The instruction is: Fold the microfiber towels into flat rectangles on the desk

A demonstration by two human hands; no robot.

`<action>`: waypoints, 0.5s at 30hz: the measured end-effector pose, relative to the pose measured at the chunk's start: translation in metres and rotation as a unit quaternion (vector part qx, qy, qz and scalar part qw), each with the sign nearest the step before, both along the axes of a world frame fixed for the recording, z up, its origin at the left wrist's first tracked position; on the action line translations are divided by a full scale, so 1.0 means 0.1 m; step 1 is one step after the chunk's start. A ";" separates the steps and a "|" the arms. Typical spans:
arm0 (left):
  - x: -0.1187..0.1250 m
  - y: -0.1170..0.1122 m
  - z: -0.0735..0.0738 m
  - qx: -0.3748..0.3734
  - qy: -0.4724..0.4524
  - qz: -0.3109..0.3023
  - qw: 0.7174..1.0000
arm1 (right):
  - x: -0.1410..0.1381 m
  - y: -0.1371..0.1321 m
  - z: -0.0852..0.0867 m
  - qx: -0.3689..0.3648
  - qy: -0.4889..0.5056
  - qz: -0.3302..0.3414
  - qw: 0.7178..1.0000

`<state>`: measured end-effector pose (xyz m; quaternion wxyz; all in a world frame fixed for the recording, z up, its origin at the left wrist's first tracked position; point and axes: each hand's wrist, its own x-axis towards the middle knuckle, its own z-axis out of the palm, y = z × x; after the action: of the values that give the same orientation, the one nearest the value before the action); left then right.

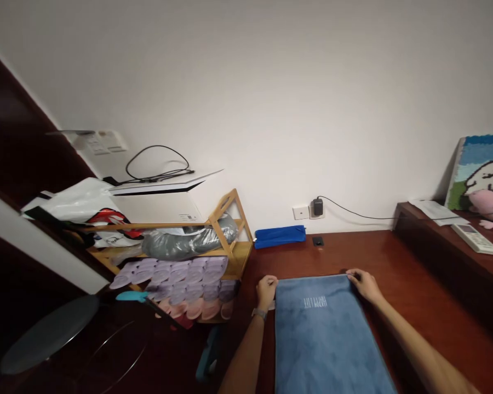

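Observation:
A blue-grey towel [324, 339] with small white lettering lies flat on the dark red wooden desk [398, 262]. My left hand [267, 290] is closed on the towel's far left corner. At the far right corner, my right hand [364, 284] pinches the edge. Both forearms run along the towel's long sides towards me.
A folded bright blue cloth [280, 236] lies by the wall, with a small black object [317, 241] beside it. A charger [317, 207] sits in the wall socket. A wooden shelf [225, 230] with bags and slippers stands left. A raised ledge [443, 241] with a remote [475, 239] is right.

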<state>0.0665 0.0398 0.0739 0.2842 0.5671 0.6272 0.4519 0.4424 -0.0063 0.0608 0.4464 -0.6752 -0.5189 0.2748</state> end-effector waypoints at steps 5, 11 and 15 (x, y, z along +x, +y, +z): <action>0.10 0.30 -0.29 0.018 0.064 -0.002 0.998 | -0.05 0.32 -0.33 0.000 -0.017 -0.027 0.999; 0.13 0.20 -0.19 0.055 0.109 -0.015 0.992 | 0.02 0.26 -0.37 0.016 -0.020 -0.081 0.996; -0.30 -0.68 -0.26 0.041 0.167 -0.074 0.982 | 0.25 -0.78 -0.38 -0.007 -0.002 -0.060 0.998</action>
<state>0.0365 -0.0287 0.0481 0.1844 0.6908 0.6030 0.3538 0.4670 -0.0846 0.0227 0.4565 -0.7086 -0.4766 0.2495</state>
